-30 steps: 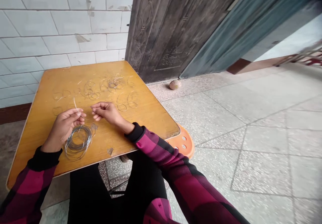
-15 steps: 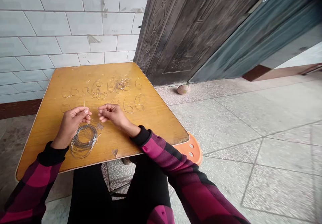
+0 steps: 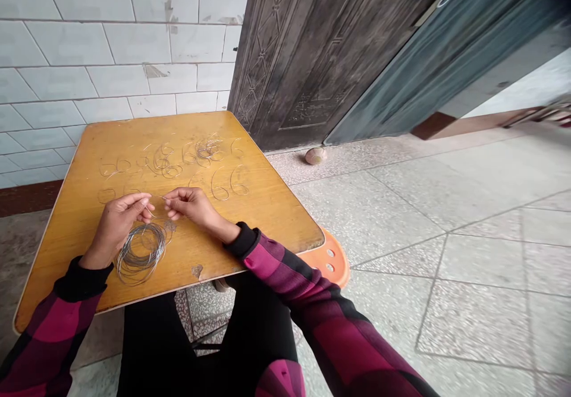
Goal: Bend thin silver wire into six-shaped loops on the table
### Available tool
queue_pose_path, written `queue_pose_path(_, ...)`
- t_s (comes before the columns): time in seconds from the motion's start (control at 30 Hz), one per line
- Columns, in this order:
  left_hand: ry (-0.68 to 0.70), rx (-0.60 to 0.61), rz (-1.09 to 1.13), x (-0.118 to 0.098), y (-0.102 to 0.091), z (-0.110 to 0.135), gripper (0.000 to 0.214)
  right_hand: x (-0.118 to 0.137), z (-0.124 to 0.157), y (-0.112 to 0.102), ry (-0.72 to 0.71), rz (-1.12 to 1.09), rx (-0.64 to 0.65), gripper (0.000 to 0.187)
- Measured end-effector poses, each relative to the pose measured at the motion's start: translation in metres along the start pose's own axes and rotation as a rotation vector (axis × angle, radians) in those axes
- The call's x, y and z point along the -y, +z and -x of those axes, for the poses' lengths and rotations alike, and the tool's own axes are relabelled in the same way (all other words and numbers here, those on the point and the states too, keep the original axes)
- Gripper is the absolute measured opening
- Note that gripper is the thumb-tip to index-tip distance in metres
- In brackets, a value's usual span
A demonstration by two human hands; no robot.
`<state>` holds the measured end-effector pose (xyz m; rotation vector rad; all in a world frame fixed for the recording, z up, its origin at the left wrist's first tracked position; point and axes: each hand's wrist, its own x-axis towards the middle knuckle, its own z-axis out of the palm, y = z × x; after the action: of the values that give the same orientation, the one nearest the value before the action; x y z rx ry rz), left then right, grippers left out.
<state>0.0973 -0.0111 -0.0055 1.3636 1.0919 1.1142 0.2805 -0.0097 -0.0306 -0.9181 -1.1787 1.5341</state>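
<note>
My left hand [image 3: 122, 216] pinches a thin metal wire [image 3: 154, 195] between thumb and fingers, just above the wooden table [image 3: 259, 230]. Close by on the right, my right hand [image 3: 190, 205] grips the same strand, which shows in the small gap between the fingertips. Below the hands lies a loose coil of grey wire [image 3: 141, 253], partly under my left wrist. Farther back are wire pieces bent like the figure six, among them one bent wire [image 3: 239, 182] right of my right hand and a tangled heap [image 3: 209, 148].
White wall tiles [image 3: 116, 79] border the table's far side, with a dark carved door [image 3: 289, 58] at the back right. A round stone-like object [image 3: 316, 156] sits on the floor by the door. An orange stool [image 3: 334, 260] shows under the table's right corner.
The wire piece that stood up from my left hand now lies toward my right fingertips, and my hands are slightly nearer each other. The whole view has shifted a little.
</note>
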Motion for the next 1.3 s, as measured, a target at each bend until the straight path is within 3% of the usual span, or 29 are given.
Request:
queue_pose_path(0.1, -0.009, 0.003, 0.0, -0.003, 0.0, 0.0, 0.035, 0.009, 0.002, -0.005, -0.034, -0.005, -0.03, 0.016)
queue_pose_path(0.2, -0.013, -0.005, -0.019, -0.003, -0.002, 0.0, 0.037, 0.024, 0.011, -0.024, -0.092, -0.014, -0.107, 0.023)
queue_pose_path(0.33, -0.016, -0.015, -0.039, -0.002, -0.005, -0.001, 0.035, 0.043, 0.042, -0.08, -0.157, 0.012, -0.319, 0.027)
queue_pose_path(0.5, -0.014, -0.019, -0.073, -0.004, -0.008, -0.001, 0.033, 0.048, 0.082, -0.163, -0.115, 0.082, -0.668, 0.015)
queue_pose_path(0.63, -0.017, -0.029, -0.107, -0.004, -0.008, -0.002, 0.034, 0.044, 0.089, -0.196, 0.004, 0.122, -0.771, 0.01)
queue_pose_path(0.93, 0.027, -0.064, -0.211, 0.0, -0.007, -0.006, 0.036, 0.037, 0.079, -0.206, 0.089, 0.281, -0.802, 0.006)
queue_pose_path(1.07, 0.062, -0.066, -0.221, -0.001, -0.01, -0.007, 0.032, 0.035, 0.089, -0.202, 0.053, 0.557, -0.824, 0.017)
queue_pose_path(1.17, 0.077, -0.07, -0.221, 0.001, -0.013, -0.009, 0.029, 0.036, 0.094, -0.176, -0.071, 0.825, -0.707, 0.024)
queue_pose_path(1.3, 0.087, -0.059, -0.243, 0.002, -0.015, -0.011, 0.026, 0.036, 0.091, -0.112, -0.282, 1.005, -0.322, 0.018)
